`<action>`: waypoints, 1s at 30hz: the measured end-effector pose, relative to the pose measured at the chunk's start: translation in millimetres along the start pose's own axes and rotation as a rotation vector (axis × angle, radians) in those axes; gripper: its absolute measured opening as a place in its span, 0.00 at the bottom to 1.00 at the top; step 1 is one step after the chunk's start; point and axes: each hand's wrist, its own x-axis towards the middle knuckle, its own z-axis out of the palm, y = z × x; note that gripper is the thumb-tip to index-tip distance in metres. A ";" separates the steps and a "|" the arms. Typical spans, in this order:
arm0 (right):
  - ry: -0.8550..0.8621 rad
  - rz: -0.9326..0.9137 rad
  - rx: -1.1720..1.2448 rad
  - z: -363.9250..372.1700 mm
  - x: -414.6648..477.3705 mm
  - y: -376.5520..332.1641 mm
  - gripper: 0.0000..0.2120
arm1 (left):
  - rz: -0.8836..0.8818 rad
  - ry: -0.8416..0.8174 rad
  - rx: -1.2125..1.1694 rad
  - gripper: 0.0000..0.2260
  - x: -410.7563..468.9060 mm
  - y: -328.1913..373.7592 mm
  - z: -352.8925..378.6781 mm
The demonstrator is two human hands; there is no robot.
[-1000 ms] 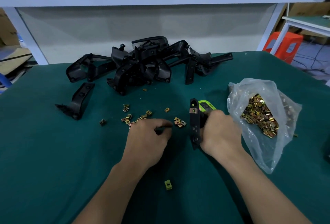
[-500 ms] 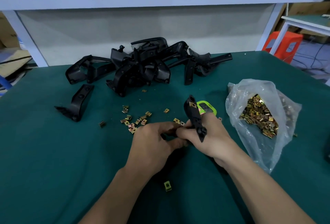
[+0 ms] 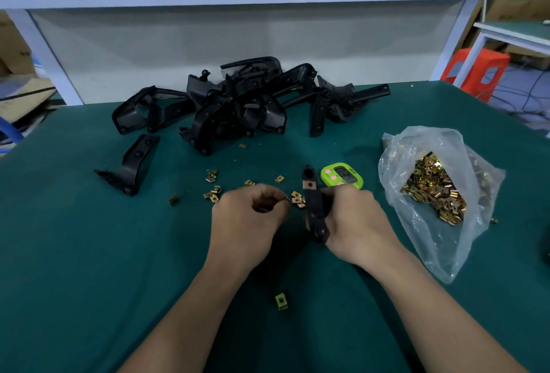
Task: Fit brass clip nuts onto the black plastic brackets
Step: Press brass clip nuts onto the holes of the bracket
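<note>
The right hand [image 3: 354, 223] is curled round a black bracket [image 3: 314, 209] in the middle of the frame and holds it standing up, a bit tilted. One brass clip nut [image 3: 309, 184] already sits on the bracket near its top end. The holes lower down look bare. So I think this is the step of picking up the next nut to fit.

The left hand [image 3: 247, 223] is just left of the bracket with its fingers curled in tight. There is a small brass bit at its fingertips, but it is blurry, so I cannot tell if the hand pinches a nut.

Next, a nut has to be turned so its open side faces the bracket edge, then slid on over a hole.

The loose nuts [image 3: 212, 191] lie left of the hands on the soft green mat [image 3: 74, 253]. They are tiny, shiny, folded squares. One more nut [image 3: 281, 301] lies alone lower down, between the arms. A thin, crinkly clear bag [image 3: 431, 149] on the right is full of them. The pile of brackets [image 3: 238, 104] at the top is hard, smooth and curvy. A round green timer [image 3: 342, 177] sits just behind the right hand
</note>
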 end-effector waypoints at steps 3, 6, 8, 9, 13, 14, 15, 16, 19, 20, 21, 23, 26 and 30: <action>0.071 0.046 -0.125 1.9 2.2 2.3 0.09 | -0.030 0.018 -0.062 0.09 1.4 -2.3 0.2; 0.074 0.059 -0.077 5.5 5.1 5.1 0.09 | -0.038 0.015 -0.093 0.11 2.8 -2.4 0.4; 0.085 0.059 -0.087 6.9 6.2 6.1 0.10 | -0.054 -0.017 -0.120 0.10 3.2 -2.0 0.4; 0.089 0.060 -0.084 7.0 6.3 6.6 0.11 | -0.076 -0.035 -0.153 0.08 2.6 -1.6 0.7; 0.029 0.016 -0.011 6.4 6.3 10.5 0.12 | -0.119 -0.037 -0.278 0.06 0.0 1.5 -0.7; 0.016 -0.006 0.031 5.6 6.2 11.0 0.12 | -0.125 -0.039 -0.277 0.06 -0.4 1.9 -0.8; 0.014 -0.029 0.074 4.7 5.9 10.8 0.13 | -0.130 -0.046 -0.274 0.06 -0.4 2.1 -1.3; 0.020 -0.051 0.105 4.3 5.1 10.1 0.15 | -0.132 -0.052 -0.273 0.06 -0.7 2.1 -1.5; 0.053 -0.089 0.148 4.5 3.9 7.3 0.19 | -0.115 -0.058 -0.284 0.06 0.0 0.3 -0.8; 0.063 -0.096 0.155 4.8 4.1 6.6 0.19 | -0.111 -0.059 -0.296 0.06 0.6 -0.2 -0.6; 0.070 -0.103 0.154 4.8 3.8 6.0 0.20 | -0.108 -0.060 -0.306 0.07 1.0 -0.5 -0.8; 0.085 -0.120 0.129 5.1 2.9 5.2 0.24 | -0.098 -0.061 -0.322 0.10 2.4 -1.5 -1.1; 0.131 -0.111 0.043 4.9 1.0 4.8 0.27 | -0.109 -0.092 -0.328 0.16 3.3 -1.2 -1.2; 0.187 -0.081 -0.028 2.7 2.6 3.5 0.30 | -0.146 -0.197 -0.385 0.17 1.4 5.0 -2.2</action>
